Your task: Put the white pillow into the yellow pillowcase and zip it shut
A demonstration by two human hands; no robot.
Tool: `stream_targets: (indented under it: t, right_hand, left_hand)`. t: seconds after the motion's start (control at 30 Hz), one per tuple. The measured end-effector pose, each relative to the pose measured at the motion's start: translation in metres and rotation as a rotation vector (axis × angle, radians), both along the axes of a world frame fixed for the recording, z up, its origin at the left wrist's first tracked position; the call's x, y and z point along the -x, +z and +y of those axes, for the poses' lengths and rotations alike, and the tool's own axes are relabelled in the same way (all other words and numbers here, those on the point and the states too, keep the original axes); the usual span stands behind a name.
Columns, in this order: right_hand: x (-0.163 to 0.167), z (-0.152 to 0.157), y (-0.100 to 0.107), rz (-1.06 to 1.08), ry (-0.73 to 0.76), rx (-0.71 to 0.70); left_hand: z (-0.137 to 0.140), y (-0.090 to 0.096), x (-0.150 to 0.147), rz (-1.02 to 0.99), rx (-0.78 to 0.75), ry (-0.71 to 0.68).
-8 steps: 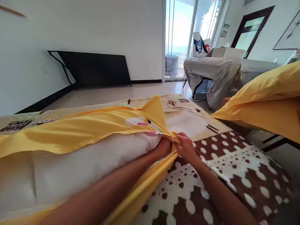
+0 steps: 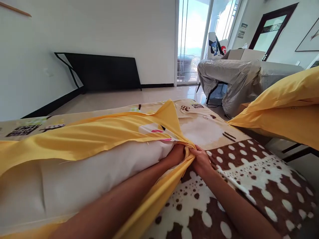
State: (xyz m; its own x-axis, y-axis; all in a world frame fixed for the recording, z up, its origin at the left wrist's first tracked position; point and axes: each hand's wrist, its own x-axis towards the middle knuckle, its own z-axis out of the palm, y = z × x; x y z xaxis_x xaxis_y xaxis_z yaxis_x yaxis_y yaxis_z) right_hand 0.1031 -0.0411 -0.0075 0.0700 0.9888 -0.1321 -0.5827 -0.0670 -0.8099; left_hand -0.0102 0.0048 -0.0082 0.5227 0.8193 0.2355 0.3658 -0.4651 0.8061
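A white pillow [image 2: 94,172] lies half inside a yellow pillowcase [image 2: 82,137] on a bed. My left hand [image 2: 177,153] reaches into the case's open mouth and presses against the pillow's far end; its fingers are hidden by the cloth. My right hand [image 2: 202,159] pinches the bunched yellow edge of the case at that same corner, right beside the left hand. The lower flap of the case runs under my left forearm.
A brown and white spotted blanket [image 2: 249,186] covers the bed on the right. A second yellow pillow [image 2: 284,109] sits at the right edge. Beyond are a grey-covered table [image 2: 236,78], a black panel [image 2: 102,71] leaning on the wall, and glass doors [image 2: 194,39].
My right hand has shifted slightly down and right, tightening the bunched yellow edge. The camera has moved a little; the left hand stays in the case.
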Motion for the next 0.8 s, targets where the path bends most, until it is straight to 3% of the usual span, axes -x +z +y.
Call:
stream_targets:
  t: [0.1,0.2,0.33,0.5,0.67,0.8]
  right_hand:
    - [0.003,-0.002,0.003,0.128,0.033,0.077]
    - [0.000,-0.005,0.008,0.060,0.092,0.090]
    - [-0.008,-0.004,0.009,-0.312,0.173,0.008]
    - [-0.020,0.003,0.009,-0.982,0.062,-0.208]
    - [-0.025,-0.003,0.018,-1.241,0.030,-0.265]
    - [-0.023,-0.008,0.019,-1.206,0.041,-0.365]
  left_hand:
    - [0.003,0.001,0.000,-0.016,0.021,0.002]
    - [0.007,0.003,0.000,-0.067,0.047,-0.013]
    - [0.011,0.003,0.003,-0.091,0.112,-0.065]
    - [0.009,0.002,0.008,-0.076,0.119,-0.170]
    - [0.004,0.001,0.007,-0.035,0.107,-0.327]
    - [-0.002,-0.004,0.003,-0.065,0.070,-0.304]
